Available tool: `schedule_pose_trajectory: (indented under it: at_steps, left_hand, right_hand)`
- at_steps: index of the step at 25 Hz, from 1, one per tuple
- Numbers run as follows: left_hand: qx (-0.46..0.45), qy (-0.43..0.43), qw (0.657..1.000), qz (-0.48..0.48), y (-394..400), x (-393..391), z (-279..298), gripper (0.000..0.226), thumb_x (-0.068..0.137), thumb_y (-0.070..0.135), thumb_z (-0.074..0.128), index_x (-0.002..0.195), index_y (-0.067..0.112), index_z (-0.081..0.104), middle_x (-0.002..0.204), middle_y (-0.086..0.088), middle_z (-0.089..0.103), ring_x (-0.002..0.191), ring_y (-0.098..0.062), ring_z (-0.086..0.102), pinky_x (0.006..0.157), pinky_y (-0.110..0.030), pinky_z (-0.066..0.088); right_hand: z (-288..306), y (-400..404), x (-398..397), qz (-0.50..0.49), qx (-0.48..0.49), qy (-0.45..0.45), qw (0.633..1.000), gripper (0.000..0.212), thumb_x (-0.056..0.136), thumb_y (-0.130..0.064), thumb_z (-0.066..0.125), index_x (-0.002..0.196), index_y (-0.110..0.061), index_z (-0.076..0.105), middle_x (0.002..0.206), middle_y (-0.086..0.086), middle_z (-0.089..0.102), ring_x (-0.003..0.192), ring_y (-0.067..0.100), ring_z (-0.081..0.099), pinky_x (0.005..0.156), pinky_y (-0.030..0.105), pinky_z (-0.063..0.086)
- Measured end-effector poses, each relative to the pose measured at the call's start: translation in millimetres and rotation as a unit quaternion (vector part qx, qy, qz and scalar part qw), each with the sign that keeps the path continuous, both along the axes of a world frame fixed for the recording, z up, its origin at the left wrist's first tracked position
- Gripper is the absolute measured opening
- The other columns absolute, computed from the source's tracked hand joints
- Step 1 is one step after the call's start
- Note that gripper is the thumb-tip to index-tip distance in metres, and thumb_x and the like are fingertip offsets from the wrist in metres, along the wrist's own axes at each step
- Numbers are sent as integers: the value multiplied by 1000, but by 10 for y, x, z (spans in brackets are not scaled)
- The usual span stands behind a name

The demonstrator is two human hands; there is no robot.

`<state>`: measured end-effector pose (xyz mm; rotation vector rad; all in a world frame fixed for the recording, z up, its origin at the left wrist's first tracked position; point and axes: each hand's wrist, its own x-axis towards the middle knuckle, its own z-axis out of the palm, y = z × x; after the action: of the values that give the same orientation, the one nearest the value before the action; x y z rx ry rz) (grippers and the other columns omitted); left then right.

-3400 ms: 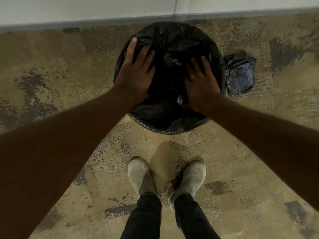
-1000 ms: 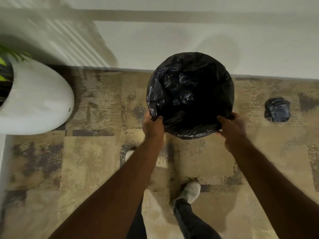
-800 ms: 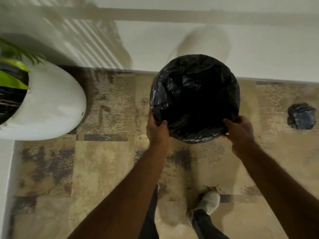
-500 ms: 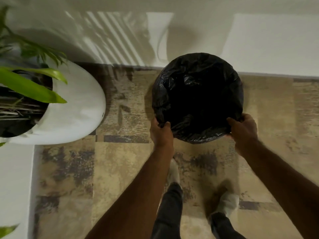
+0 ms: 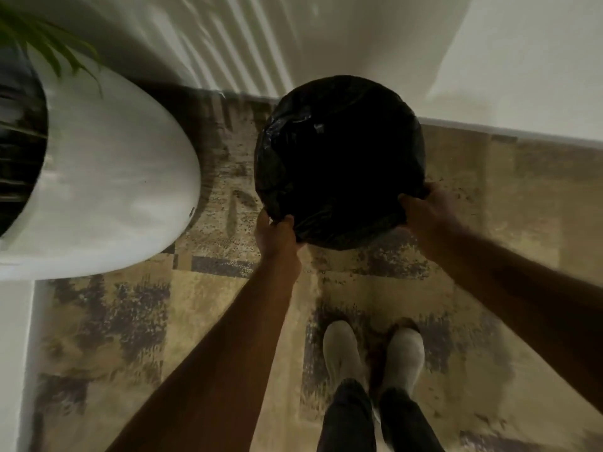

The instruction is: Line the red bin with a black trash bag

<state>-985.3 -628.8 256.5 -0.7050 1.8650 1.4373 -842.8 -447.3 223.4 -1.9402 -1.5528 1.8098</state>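
Note:
A round bin stands by the wall, wholly covered by a black trash bag (image 5: 339,161) that lines its inside and folds over its rim; none of the bin's red surface shows. My left hand (image 5: 275,234) grips the bag-covered rim at the near left. My right hand (image 5: 427,210) grips the rim at the near right. The inside of the bin is dark and I cannot see its bottom.
A large white planter (image 5: 107,177) with green leaves stands close to the bin's left. A white wall (image 5: 489,60) runs behind the bin. My two feet in light shoes (image 5: 372,353) stand on the patterned tan carpet (image 5: 228,321) just before the bin.
Both hands went from pressing inside the bag to gripping the rim. The bin was carried left, next to the white planter. The crumpled dark bag on the floor left the view.

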Motion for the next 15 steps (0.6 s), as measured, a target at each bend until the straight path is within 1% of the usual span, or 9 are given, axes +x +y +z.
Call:
schedule_pose_trajectory:
  at_steps: [1,3,6,8,10,11,13,14,15]
  left_hand:
    - [0,-1,1000,8,4,-62,-168,49,101,-7,52,140,20,57,120,-5,64,98,-25,68,54,-29,64]
    - [7,-5,999,31,12,-158,-472,50,101,-7,52,143,19,56,123,-5,63,98,-24,67,50,-27,63]
    - [17,-11,999,33,19,-231,-832,51,101,-6,54,144,21,56,128,-5,64,92,-18,68,53,-29,64]
    - [30,-3,999,33,29,-276,-1005,47,101,-4,55,139,22,59,127,-3,67,104,-25,69,67,-41,68]
    - [34,0,999,28,47,-321,-1101,39,101,-1,56,126,28,62,114,4,68,113,-32,69,82,-58,65]
    - [38,1,999,24,59,-339,-1116,38,101,0,56,121,31,61,109,7,67,113,-33,68,85,-62,63]
    - [36,3,999,0,49,-351,-1139,36,102,1,56,121,31,60,107,9,66,112,-32,68,87,-63,62]
    - [29,0,999,-15,50,-334,-1093,35,102,3,56,124,30,59,109,8,66,115,-32,68,90,-62,61]
    - [24,4,999,-28,33,-325,-1106,36,102,5,58,129,28,58,114,7,67,119,-33,67,94,-59,60]
  right_hand:
    - [-181,24,-73,11,3,-2,1000,39,99,-12,61,137,-8,56,132,15,65,116,36,67,95,56,60]
    - [-513,62,-192,16,6,-9,1000,41,99,-13,62,139,-8,55,134,14,64,117,35,66,95,54,60]
    - [-862,90,-290,23,16,-29,999,42,100,-16,64,140,-11,55,135,12,63,116,32,66,95,51,61]
    - [-997,106,-324,35,39,-35,998,42,100,-22,65,139,-12,54,133,11,63,115,30,67,93,49,62]
    - [-1067,143,-363,43,61,-28,997,39,100,-27,65,136,-14,55,129,10,64,111,29,67,92,49,62]
    - [-1088,175,-372,43,61,-21,997,38,99,-27,66,134,-15,56,128,10,65,110,29,68,91,50,63]
    - [-1079,206,-363,57,61,-31,996,40,99,-27,68,135,-14,56,130,11,65,110,30,69,87,48,64]
    - [-1060,221,-362,62,52,-33,996,42,99,-27,69,137,-13,54,132,11,64,112,31,69,83,45,64]
    - [-1062,222,-351,44,35,-10,998,47,99,-27,70,139,-12,52,136,12,62,114,31,68,76,41,65]
